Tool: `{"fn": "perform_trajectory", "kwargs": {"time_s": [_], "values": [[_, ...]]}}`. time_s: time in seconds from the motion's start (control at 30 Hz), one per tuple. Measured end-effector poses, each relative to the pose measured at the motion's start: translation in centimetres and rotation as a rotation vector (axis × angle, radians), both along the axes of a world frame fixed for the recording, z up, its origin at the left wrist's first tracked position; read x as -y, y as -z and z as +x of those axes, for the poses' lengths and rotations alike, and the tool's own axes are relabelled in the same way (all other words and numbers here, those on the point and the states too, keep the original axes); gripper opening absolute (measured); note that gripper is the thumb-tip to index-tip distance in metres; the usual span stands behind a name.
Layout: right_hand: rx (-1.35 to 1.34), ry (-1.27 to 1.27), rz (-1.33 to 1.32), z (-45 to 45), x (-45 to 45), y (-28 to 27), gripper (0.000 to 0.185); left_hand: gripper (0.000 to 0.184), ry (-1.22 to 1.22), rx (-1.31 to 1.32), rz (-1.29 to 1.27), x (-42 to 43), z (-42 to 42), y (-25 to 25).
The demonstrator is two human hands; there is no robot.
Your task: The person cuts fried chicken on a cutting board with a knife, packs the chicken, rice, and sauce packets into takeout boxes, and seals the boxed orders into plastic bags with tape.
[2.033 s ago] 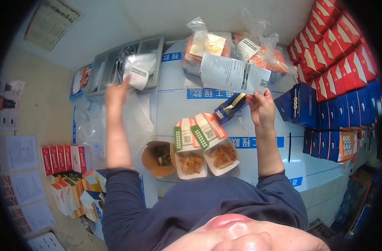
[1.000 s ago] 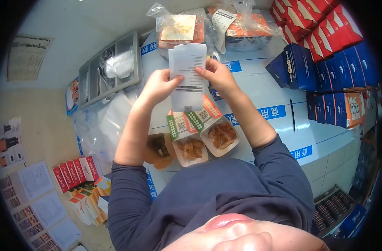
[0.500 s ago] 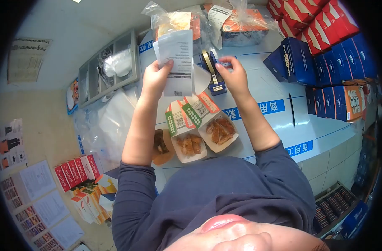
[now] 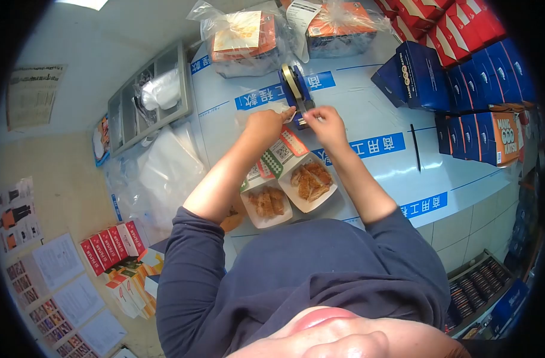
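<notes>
My left hand point(image 4: 265, 127) is closed on a paper receipt point(image 4: 278, 107). Only a pale edge of the receipt shows past the fingers. Its fingertips are at the front of a blue tape dispenser point(image 4: 297, 89). On the other side of the dispenser, my right hand point(image 4: 327, 126) has its thumb and fingers pinched at the tape's end; the tape itself is barely visible. Below the hands stand two open paper boxes of browned food pieces, a left box point(image 4: 265, 206) and a right box point(image 4: 312, 184). My left forearm partly covers a brown container point(image 4: 232, 222).
Two plastic-bagged orange boxes, a left one point(image 4: 242, 45) and a right one point(image 4: 339, 28), stand at the back. Blue boxes point(image 4: 475, 80) and red boxes point(image 4: 463, 30) are stacked right. A grey divided tray point(image 4: 186, 89) and plastic bags point(image 4: 171, 158) lie left. A black stick point(image 4: 415, 148) lies right.
My left hand has come down and right with the receipt, from above the boxes to the dispenser. My right hand has moved lower, from beside the tape roll to the dispenser's front end.
</notes>
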State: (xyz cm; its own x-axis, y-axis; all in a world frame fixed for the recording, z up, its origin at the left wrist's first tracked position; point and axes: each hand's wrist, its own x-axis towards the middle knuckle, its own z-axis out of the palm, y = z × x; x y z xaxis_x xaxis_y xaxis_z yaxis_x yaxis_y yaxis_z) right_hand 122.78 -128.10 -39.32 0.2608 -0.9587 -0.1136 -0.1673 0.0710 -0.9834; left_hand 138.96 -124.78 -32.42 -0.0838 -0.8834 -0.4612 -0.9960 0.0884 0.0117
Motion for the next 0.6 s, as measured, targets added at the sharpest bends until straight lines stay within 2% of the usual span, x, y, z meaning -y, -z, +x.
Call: {"fn": "perform_trajectory", "kwargs": {"time_s": [0.03, 0.07, 0.1, 0.17, 0.2, 0.23, 0.27, 0.3, 0.33, 0.37, 0.43, 0.5, 0.57, 0.6], "values": [[-0.020, 0.060, -0.330, -0.6, -1.7, -0.1, 0.016, 0.071, 0.011, 0.017, 0.000, -0.1, 0.0, 0.1], [0.210, -0.039, 0.276, -1.5, -3.0, -0.6, 0.015, 0.071, 0.011, 0.016, 0.011, -0.2, 0.0, 0.3], [0.206, -0.039, 0.287, -1.7, -3.3, 0.6, 0.015, 0.068, -0.008, -0.008, -0.008, -0.2, -0.1, 0.4], [-0.008, -0.060, 0.246, -1.9, -3.0, 3.4, 0.013, 0.064, -0.025, -0.030, -0.037, -0.4, -0.1, 0.3], [-0.182, -0.064, 0.200, -1.8, -2.3, 2.1, 0.013, 0.054, -0.032, -0.074, -0.125, -0.7, 0.2, 0.1], [-0.178, -0.068, 0.196, -1.9, -1.8, 2.6, 0.013, 0.046, -0.039, -0.114, -0.208, -1.0, 0.6, -0.1], [-0.530, -0.119, 0.023, -2.1, -1.2, 3.6, 0.014, 0.046, -0.039, -0.105, -0.207, -1.3, 1.2, -0.3], [-0.875, -0.165, -0.155, -2.6, -0.8, 4.3, 0.016, 0.034, -0.100, -0.124, -0.286, -1.6, 2.0, -0.4], [-0.823, -0.160, -0.162, -3.8, -0.6, 4.4, 0.020, 0.024, -0.152, -0.140, -0.370, -1.6, 2.9, -1.0], [-0.768, -0.145, -0.183, -4.9, 0.3, 4.3, 0.024, 0.024, -0.137, -0.122, -0.388, -1.3, 4.0, -1.9], [-0.186, -0.079, 0.015, -6.1, 2.7, 1.4, 0.031, 0.017, -0.241, -0.326, -0.558, -1.2, 5.3, -3.8], [0.009, -0.022, -0.129, -4.2, 4.5, -4.5, 0.041, 0.010, -0.171, -0.317, -0.650, -1.0, 4.7, -6.0], [0.188, -0.058, 0.262, -1.1, 5.4, -10.4, 0.057, 0.010, -0.037, -0.123, -0.871, -0.7, 2.9, -6.7], [0.222, -0.111, 0.313, 1.0, 5.8, -10.9, 0.054, 0.010, 0.043, -0.071, -0.953, -0.6, 1.9, -6.7]]}}
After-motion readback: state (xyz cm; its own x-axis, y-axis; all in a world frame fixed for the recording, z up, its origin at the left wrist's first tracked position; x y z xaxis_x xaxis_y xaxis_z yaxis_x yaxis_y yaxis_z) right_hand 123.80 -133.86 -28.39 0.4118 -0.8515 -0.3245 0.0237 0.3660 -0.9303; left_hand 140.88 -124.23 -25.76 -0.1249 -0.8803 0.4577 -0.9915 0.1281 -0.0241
